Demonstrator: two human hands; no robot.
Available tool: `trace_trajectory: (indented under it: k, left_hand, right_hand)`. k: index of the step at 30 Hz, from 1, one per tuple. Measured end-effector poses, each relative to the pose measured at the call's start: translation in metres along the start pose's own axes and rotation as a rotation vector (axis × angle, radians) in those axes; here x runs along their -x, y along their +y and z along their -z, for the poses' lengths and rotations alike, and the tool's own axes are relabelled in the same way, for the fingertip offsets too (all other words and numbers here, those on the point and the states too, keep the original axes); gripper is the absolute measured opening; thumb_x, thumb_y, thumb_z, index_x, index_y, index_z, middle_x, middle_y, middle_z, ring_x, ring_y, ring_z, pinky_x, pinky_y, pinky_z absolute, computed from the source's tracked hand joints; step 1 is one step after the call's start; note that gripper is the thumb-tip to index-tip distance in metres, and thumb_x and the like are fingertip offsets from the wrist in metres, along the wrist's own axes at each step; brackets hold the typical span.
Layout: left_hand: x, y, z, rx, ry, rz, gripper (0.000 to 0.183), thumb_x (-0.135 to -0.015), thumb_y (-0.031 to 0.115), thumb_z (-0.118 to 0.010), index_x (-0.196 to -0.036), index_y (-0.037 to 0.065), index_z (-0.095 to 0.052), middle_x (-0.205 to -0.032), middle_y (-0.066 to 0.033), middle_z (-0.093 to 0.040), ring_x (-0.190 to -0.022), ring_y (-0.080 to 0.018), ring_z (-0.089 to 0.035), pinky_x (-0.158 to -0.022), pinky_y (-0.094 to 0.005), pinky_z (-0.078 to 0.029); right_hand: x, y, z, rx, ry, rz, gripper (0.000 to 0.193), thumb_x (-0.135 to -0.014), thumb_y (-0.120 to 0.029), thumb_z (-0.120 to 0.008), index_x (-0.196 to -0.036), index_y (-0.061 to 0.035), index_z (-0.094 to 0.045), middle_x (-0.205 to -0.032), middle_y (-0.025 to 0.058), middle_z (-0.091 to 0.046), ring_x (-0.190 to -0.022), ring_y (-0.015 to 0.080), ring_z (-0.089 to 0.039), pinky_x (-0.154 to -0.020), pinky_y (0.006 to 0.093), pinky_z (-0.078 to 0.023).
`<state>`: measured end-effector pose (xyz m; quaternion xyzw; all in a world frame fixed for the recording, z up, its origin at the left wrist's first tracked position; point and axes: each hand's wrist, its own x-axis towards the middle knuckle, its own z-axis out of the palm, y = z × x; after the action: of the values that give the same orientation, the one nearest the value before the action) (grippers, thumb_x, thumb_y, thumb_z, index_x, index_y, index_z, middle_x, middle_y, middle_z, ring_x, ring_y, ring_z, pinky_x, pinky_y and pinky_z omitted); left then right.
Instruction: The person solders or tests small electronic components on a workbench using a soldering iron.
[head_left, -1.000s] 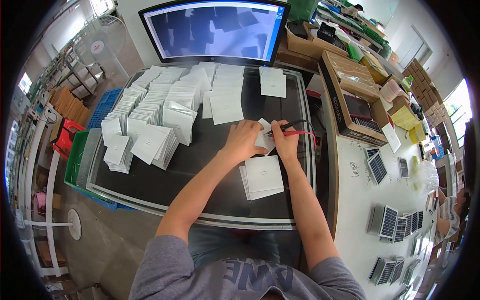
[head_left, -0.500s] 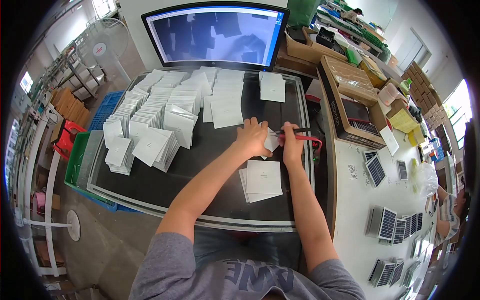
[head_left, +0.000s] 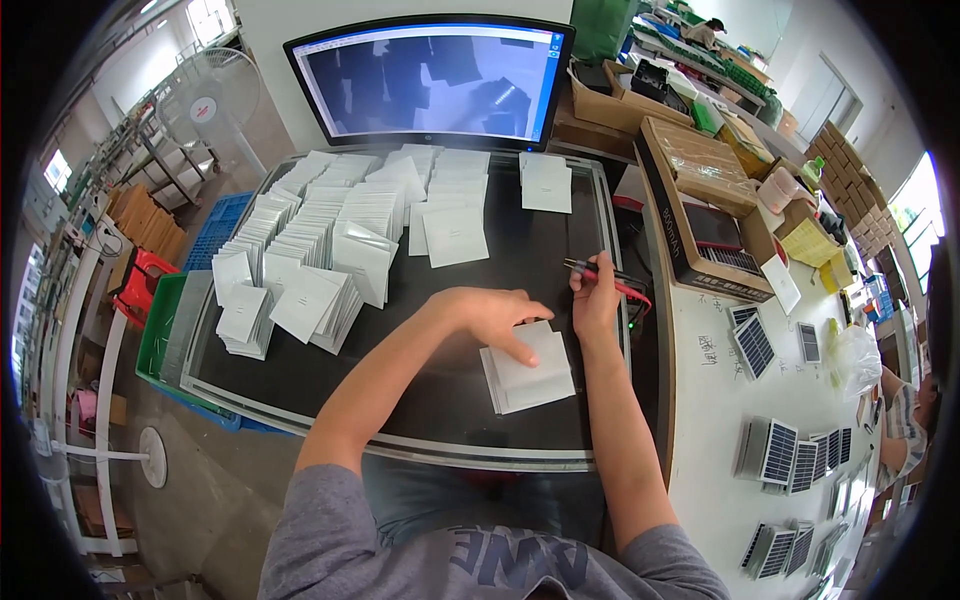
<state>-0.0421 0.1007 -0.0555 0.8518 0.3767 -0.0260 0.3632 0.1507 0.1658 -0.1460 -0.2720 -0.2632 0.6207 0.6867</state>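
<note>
My left hand [head_left: 500,318] is over the near stack of thin white square panels [head_left: 545,380], its thumb across the top panel and its fingers curled at the far edge. It grips that top panel, which lies against the stack. In my right hand [head_left: 597,292], red and black test probes [head_left: 578,268] are pinched together, tips pointing left. They touch no panel. Further left stand several tightly packed rows of white panels [head_left: 300,240]. A few more panels [head_left: 456,236] lie flat beyond my left hand, and a small pile [head_left: 546,188] sits at the far right of the dark tabletop [head_left: 430,345].
A monitor [head_left: 430,85] stands behind the tabletop. Right of it are an open carton [head_left: 690,230] and a white bench with small solar panels [head_left: 778,450]. A green crate [head_left: 160,330] and a white fan [head_left: 205,108] are to the left. Another person's arm [head_left: 895,385] shows at the right.
My left hand has come nearer with a white panel, from beside the probes to the near stack. My right hand has drawn slightly back, and the probes are off the panel.
</note>
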Motion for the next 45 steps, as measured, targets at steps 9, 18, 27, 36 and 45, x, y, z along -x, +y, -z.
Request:
trace_trajectory:
  k: [9,18,27,36,45]
  left_hand:
    - [-0.132,-0.099,0.024,-0.682,0.947,0.283,0.080,-0.085,0.056,-0.060,-0.136,-0.003,-0.045,-0.146,-0.0220,-0.037,-0.140,-0.0371,-0.027,-0.113,-0.0495,-0.024]
    - [-0.058,-0.028,-0.032,-0.562,0.670,0.266,0.051,-0.084,0.042,-0.065,-0.106,-0.003,-0.065,-0.112,-0.0165,-0.060,-0.116,-0.0337,-0.049,-0.095,-0.0432,-0.039]
    - [-0.049,-0.059,-0.036,-0.696,0.955,-0.058,0.045,-0.092,0.043,-0.057,-0.131,0.021,-0.059,-0.117,-0.0184,-0.054,-0.117,-0.0355,-0.048,-0.095,-0.0418,-0.043]
    - [-0.034,-0.022,-0.019,-0.174,0.491,0.375,0.054,-0.080,0.033,-0.073,-0.108,-0.010,-0.059,-0.095,-0.0242,-0.060,-0.091,-0.0395,-0.062,-0.081,-0.0421,-0.051]
    - [-0.029,-0.019,-0.006,-0.174,0.440,0.340,0.052,-0.069,0.023,-0.081,-0.106,-0.007,-0.061,-0.104,-0.0228,-0.059,-0.103,-0.0368,-0.058,-0.086,-0.0414,-0.049]
  right_hand:
    - [0.002,0.002,-0.007,0.068,-0.025,0.039,0.020,-0.096,-0.024,-0.059,-0.088,-0.0066,-0.051,-0.076,0.0034,-0.053,-0.058,0.0135,-0.054,-0.049,0.0257,-0.042]
    - [0.003,0.001,-0.012,0.220,0.094,0.066,0.026,-0.096,-0.028,-0.059,-0.084,-0.0055,-0.053,-0.074,0.0028,-0.053,-0.056,0.0117,-0.052,-0.049,0.0242,-0.040]
    - [0.004,0.003,-0.010,0.340,0.014,0.070,0.023,-0.095,-0.027,-0.061,-0.087,-0.0068,-0.054,-0.073,0.0021,-0.054,-0.059,0.0109,-0.053,-0.051,0.0237,-0.040]
    - [0.016,0.009,-0.023,0.671,-0.015,0.123,0.023,-0.093,-0.021,-0.062,-0.078,-0.0032,-0.058,-0.059,-0.0009,-0.051,-0.051,0.0067,-0.049,-0.047,0.0225,-0.036]
    - [0.013,0.015,-0.023,0.910,-0.060,0.221,0.024,-0.090,-0.017,-0.063,-0.074,-0.0004,-0.060,-0.058,0.0003,-0.055,-0.052,0.0065,-0.049,-0.050,0.0241,-0.039]
